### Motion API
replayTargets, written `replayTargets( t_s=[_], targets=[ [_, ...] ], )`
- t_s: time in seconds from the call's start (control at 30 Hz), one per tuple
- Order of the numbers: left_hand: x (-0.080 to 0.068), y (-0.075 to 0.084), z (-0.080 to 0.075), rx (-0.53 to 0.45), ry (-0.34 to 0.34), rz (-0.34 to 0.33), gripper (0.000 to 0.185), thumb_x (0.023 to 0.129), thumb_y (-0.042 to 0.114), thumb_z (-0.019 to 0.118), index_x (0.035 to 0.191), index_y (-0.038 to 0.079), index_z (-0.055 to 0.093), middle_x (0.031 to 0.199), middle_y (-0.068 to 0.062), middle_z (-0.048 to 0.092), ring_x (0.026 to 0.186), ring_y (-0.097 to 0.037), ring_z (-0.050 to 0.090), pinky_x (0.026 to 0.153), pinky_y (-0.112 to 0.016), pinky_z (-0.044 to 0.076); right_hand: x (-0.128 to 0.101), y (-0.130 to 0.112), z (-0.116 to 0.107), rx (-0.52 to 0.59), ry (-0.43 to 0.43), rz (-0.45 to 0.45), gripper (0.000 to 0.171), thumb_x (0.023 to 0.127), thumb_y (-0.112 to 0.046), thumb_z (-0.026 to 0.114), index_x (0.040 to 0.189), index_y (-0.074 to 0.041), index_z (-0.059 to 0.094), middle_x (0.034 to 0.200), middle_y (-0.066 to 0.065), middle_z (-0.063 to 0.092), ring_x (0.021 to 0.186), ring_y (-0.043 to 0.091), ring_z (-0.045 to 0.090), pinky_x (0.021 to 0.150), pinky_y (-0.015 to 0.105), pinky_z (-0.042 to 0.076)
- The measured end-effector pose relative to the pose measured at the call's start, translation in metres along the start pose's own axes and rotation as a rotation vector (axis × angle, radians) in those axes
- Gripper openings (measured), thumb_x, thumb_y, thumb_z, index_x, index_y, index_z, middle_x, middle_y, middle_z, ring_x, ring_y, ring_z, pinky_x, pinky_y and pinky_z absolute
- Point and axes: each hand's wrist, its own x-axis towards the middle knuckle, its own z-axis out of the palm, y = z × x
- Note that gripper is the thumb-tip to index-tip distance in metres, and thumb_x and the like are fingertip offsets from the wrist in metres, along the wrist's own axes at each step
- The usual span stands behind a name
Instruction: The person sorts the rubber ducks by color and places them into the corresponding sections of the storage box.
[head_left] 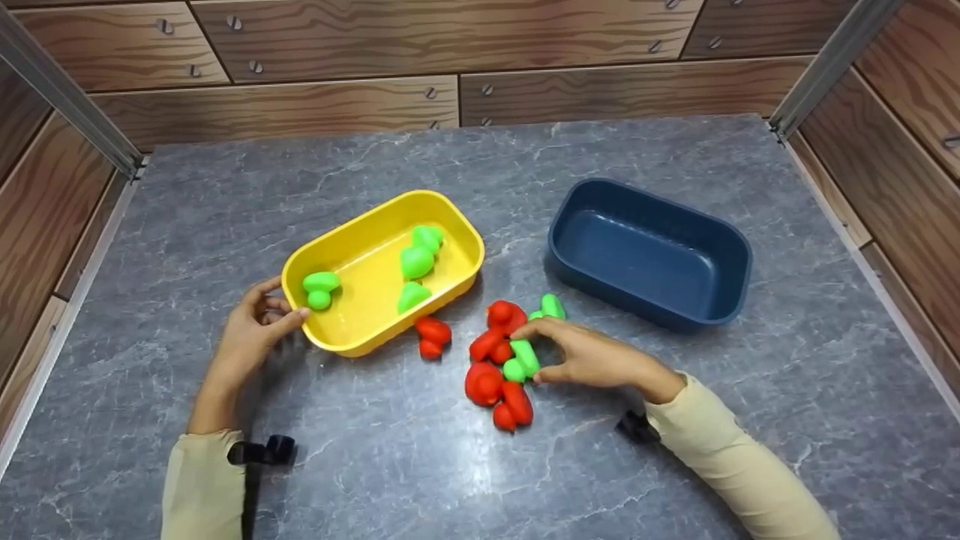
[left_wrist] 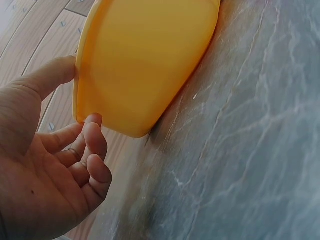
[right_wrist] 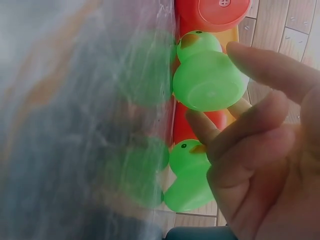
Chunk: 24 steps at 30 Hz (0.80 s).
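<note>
My left hand holds the near left corner of a yellow tray, thumb and curled fingers against its outer wall. Three green ducks lie inside the tray. My right hand reaches into a cluster of toy ducks on the table. Its thumb and forefinger pinch a green duck that lies on the surface. A second green duck sits just beyond the fingers. Several red ducks lie around them, one close to the yellow tray.
A dark blue tray with nothing in it stands to the right of the ducks on the grey marble-patterned table. Wood-grain walls close in the table at the back and on both sides.
</note>
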Motion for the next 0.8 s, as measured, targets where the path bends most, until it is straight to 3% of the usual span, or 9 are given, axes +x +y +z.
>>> replayTargets(
  t_s=[0.23, 0.4, 0.5, 0.63, 0.8],
  targets=[
    [-0.001, -0.001, 0.002, 0.007, -0.007, -0.002, 0.070, 0.089, 0.027, 0.070, 0.146, 0.006, 0.035, 0.099, 0.002, 0.053, 0.076, -0.004, 0.052, 0.063, -0.020, 0.045, -0.002, 0.000, -0.001, -0.033, 0.023, 0.000, 0.047, 0.084, -0.013, 0.073, 0.127, -0.009, 0.056, 0.126, 0.007, 0.059, 0.104, 0.022, 0.052, 0.090, 0.032, 0.042],
    [0.000, -0.001, 0.002, 0.011, -0.007, 0.003, 0.070, 0.089, 0.028, 0.069, 0.146, 0.006, 0.035, 0.099, 0.002, 0.053, 0.076, -0.004, 0.052, 0.063, -0.020, 0.045, -0.004, -0.001, -0.005, -0.006, 0.034, -0.010, 0.045, 0.084, -0.012, 0.073, 0.126, -0.009, 0.056, 0.125, 0.008, 0.059, 0.104, 0.024, 0.054, 0.086, 0.032, 0.046],
    [-0.001, -0.001, 0.002, 0.006, -0.005, 0.004, 0.069, 0.089, 0.027, 0.069, 0.146, 0.005, 0.036, 0.098, 0.003, 0.053, 0.075, -0.004, 0.051, 0.063, -0.020, 0.045, -0.006, -0.002, -0.009, 0.053, 0.038, -0.007, 0.045, 0.085, -0.013, 0.073, 0.126, -0.010, 0.055, 0.121, 0.009, 0.058, 0.086, 0.023, 0.055, 0.074, 0.026, 0.046],
    [-0.001, -0.001, 0.001, 0.000, -0.002, -0.002, 0.069, 0.089, 0.026, 0.069, 0.146, 0.005, 0.036, 0.098, 0.003, 0.053, 0.075, -0.003, 0.051, 0.063, -0.020, 0.045, -0.008, -0.005, -0.014, 0.133, 0.056, 0.003, 0.046, 0.085, -0.014, 0.074, 0.126, -0.011, 0.054, 0.117, 0.011, 0.057, 0.060, 0.014, 0.040, 0.057, 0.018, 0.037],
    [0.000, 0.000, 0.000, 0.007, -0.003, 0.002, 0.070, 0.089, 0.028, 0.069, 0.146, 0.006, 0.035, 0.099, 0.002, 0.052, 0.076, -0.003, 0.052, 0.063, -0.019, 0.045, -0.011, -0.010, -0.019, 0.174, 0.088, 0.016, 0.046, 0.085, -0.015, 0.074, 0.126, -0.013, 0.054, 0.116, 0.009, 0.055, 0.055, 0.011, 0.037, 0.055, 0.017, 0.036]
  ],
)
